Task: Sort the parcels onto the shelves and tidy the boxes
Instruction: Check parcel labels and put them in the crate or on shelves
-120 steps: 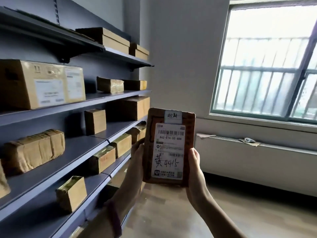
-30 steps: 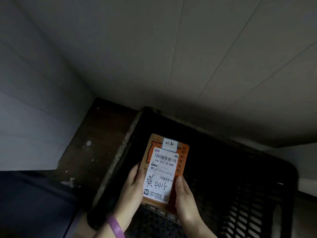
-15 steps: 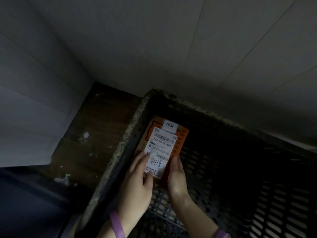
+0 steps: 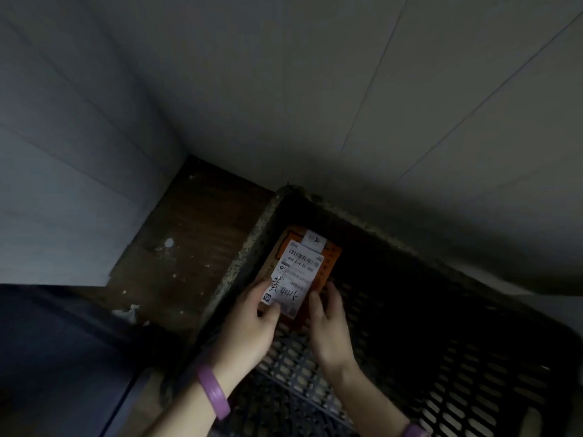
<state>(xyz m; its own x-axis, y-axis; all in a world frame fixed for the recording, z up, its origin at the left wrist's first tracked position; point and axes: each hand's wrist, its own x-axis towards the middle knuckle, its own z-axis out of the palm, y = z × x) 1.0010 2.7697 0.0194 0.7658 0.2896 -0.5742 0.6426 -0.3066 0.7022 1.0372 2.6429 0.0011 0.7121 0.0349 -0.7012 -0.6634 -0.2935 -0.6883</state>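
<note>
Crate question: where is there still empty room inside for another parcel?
The black crate has bare mesh floor to the right of the orange parcel, out to the far and right walls. The near-left corner is crowded: parcel, left hand and right hand.

Left hand (image 4: 252, 323) covers the parcel's (image 4: 328, 269) lower left corner, thumb across the label (image 4: 296, 275). Right hand (image 4: 328, 329) is motion-blurred, hiding the lower right edge. Small label print is unreadable. Crate (image 4: 239, 263) runs off the frame's lower right; its far interior is lost in darkness.
</note>
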